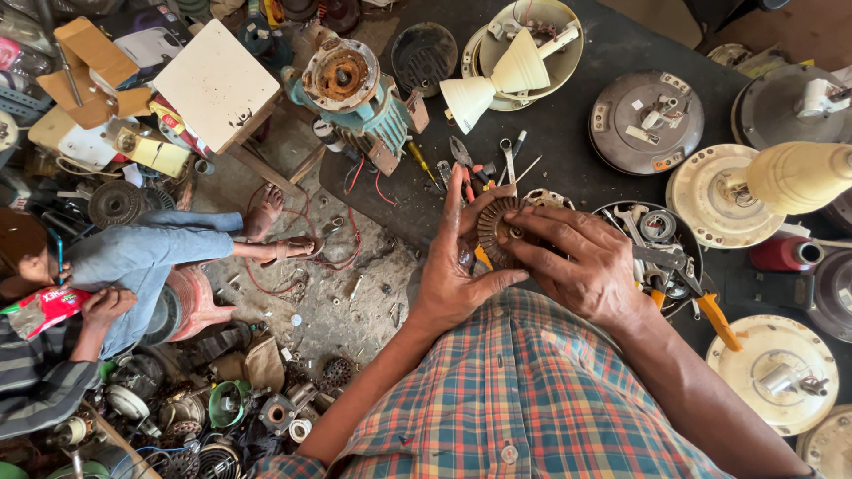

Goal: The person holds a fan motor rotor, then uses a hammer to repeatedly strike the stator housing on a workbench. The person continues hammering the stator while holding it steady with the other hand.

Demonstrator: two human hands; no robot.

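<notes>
We hold the round ribbed fan core (499,232) just above the near edge of the dark surface (568,133), left hand (453,266) and right hand (581,262) both clamped on it, and judge it best kept level, gripped by the rim.

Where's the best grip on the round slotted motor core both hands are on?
Probably by the outer rim, from opposite sides. The motor core is a flat disc with a ribbed edge and a centre hole, held face-up. The left hand already cups its left edge and the right hand spans it from the right; the ribs should give purchase, and the hole stays free.
</notes>
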